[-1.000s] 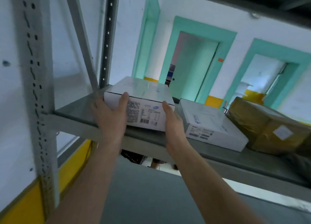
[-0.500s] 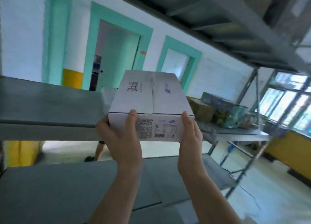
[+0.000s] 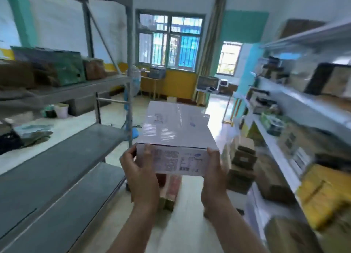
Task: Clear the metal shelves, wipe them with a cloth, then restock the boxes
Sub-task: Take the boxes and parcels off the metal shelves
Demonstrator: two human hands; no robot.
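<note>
In the head view, the left hand (image 3: pixel 139 174) and the right hand (image 3: pixel 213 174) both grasp the near end of a white box (image 3: pixel 173 137), with the fingers curled around its two lower corners. The box is in the air over the aisle floor (image 3: pixel 188 205), between the grey metal shelves (image 3: pixel 62 156) on the left and the white shelves (image 3: pixel 283 154) on the right. It touches neither of them.
</note>
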